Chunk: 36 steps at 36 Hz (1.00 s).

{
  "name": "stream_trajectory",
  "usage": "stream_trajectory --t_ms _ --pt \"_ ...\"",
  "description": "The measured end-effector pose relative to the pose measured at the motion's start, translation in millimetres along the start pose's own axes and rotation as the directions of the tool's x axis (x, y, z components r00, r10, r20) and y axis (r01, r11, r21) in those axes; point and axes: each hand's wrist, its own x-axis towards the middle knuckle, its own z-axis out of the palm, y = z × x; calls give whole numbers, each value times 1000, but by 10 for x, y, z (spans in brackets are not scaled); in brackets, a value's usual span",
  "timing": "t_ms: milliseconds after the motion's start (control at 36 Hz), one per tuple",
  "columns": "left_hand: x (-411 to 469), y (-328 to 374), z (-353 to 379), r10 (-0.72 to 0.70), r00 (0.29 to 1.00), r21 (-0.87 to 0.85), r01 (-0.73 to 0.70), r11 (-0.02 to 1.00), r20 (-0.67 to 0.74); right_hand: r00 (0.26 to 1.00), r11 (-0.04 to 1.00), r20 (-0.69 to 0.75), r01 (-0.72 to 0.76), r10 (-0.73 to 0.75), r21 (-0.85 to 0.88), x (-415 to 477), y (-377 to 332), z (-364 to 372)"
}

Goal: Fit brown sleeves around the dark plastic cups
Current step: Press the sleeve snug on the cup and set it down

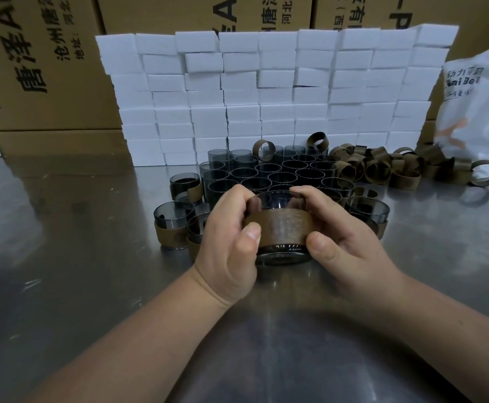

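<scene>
A dark plastic cup is held above the metal table between both hands, with a brown sleeve wrapped round its middle. My left hand grips the cup's left side, thumb on the sleeve's edge. My right hand grips the right side, thumb on the sleeve and fingers over the rim. Behind them stand several bare dark cups in rows. Sleeved cups sit at the left and one at the right. Loose brown sleeves lie piled at the back right.
A wall of stacked white boxes stands behind the cups, with big cardboard cartons behind it. A white plastic bag sits at the far right. The shiny metal table spreads to the left and front.
</scene>
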Motion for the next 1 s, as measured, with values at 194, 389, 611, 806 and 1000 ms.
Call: stream_trajectory --t_ms 194,389,611,806,1000 --pt "1 -12 -2 11 1000 15 -11 1000 2 1000 1000 -8 3 -3 -27 -2 9 4" --pt "7 -31 -12 9 1000 8 -9 1000 7 1000 997 -6 24 -25 -70 2 6 9" --pt "12 -19 -24 22 1000 30 -22 999 9 1000 997 -11 18 -19 -71 7 8 15" --pt "1 -23 -14 11 1000 33 -12 999 26 999 993 -12 50 -51 -108 25 20 20" --pt "-16 19 1 67 992 47 -72 996 112 999 944 6 37 -37 -328 2 23 -3"
